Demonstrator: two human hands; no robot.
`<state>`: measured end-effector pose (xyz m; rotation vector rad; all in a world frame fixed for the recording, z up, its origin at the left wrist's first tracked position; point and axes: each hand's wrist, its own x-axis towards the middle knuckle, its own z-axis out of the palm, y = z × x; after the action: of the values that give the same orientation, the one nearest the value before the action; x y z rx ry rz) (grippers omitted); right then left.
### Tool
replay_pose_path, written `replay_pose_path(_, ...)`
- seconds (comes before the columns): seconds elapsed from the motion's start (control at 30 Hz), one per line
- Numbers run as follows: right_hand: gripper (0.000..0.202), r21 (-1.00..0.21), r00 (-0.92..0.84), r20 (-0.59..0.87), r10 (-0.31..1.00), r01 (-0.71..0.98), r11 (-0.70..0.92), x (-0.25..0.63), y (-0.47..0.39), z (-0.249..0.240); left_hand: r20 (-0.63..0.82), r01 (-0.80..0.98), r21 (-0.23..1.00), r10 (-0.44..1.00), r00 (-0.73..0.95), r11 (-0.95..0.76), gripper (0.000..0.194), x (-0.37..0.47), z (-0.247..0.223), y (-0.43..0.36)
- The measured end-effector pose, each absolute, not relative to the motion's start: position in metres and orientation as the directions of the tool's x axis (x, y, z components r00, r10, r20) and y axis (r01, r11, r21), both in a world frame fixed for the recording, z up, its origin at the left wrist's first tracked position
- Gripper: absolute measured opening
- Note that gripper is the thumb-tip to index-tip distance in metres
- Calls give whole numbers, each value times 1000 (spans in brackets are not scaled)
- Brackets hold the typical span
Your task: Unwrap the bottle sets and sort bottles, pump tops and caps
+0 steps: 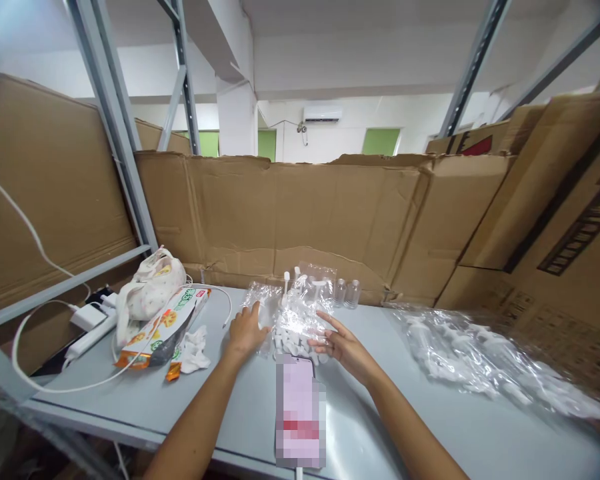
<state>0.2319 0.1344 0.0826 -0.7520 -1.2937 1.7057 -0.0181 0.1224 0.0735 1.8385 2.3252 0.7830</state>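
At the middle of the grey table (250, 407), a clear plastic bag (303, 310) lies over a heap of small white parts (293, 341). My left hand (247, 330) is at the left of the heap, fingers apart, by another clear bag (265, 297). At the heap's right edge is my right hand (345, 347), its fingers spread beside the bag and holding nothing that I can make out. Two small clear bottles (347, 293) stand behind, to the right. A phone (300, 410) lies in front of the heap.
Long clear bags of white items (480, 357) lie on the right. On the left are a snack packet (165, 327), a crumpled tissue (195, 350), a white cloth bag (150, 287) and a power strip (93, 337) with cables. Cardboard (300, 213) walls the back.
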Motion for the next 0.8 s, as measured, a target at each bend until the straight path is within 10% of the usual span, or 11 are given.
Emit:
replay_pose_path(0.33, 53, -949, -640, 7, 769, -248, -197, 195, 122, 94, 209, 184, 974, 818, -536, -129, 46, -49, 77, 139)
replay_pose_path(0.8, 43, -766, -672, -274, 688, -280, -579, 110, 139, 85, 133, -250, 774, 536, -833, -581, 36, -79, 112, 125)
